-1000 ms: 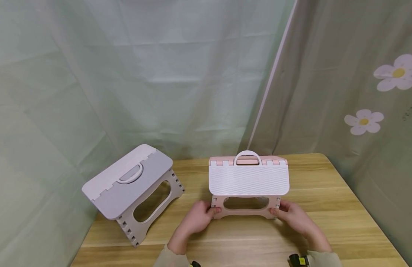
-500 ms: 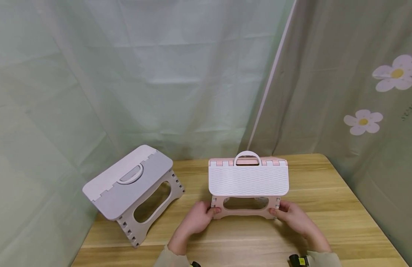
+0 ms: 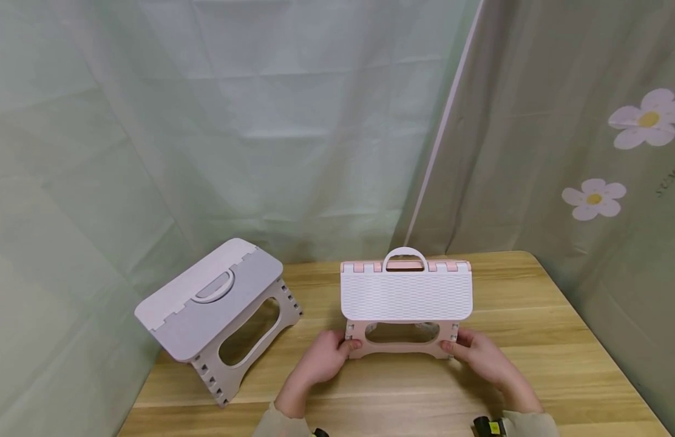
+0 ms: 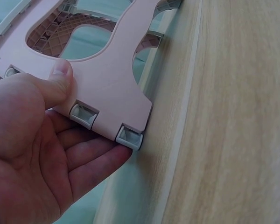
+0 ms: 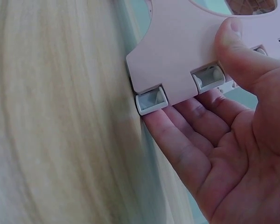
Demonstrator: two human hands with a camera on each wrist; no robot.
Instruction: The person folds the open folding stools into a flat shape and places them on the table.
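A pink and white folding stool stands on the table with its front leg panel toward me. Its white textured seat half slopes down toward me, and a narrow pink strip shows behind the raised white loop handle. My left hand grips the lower left edge of the leg panel, its thumb on the front face and its fingers behind the edge. At the lower right edge my right hand holds the panel the same way. Hinge slots along the leg show beside the left fingers. The stool's far side is mostly hidden.
To the left, a second folding stool, grey and off-white, stands unfolded at an angle on the wooden table. Pale green curtains hang behind and at both sides, close to the table edges.
Behind the handle, the stool's pink far part has dropped, so less of it shows. Both hands keep their hold in nearly the same place. The grey stool stays put.
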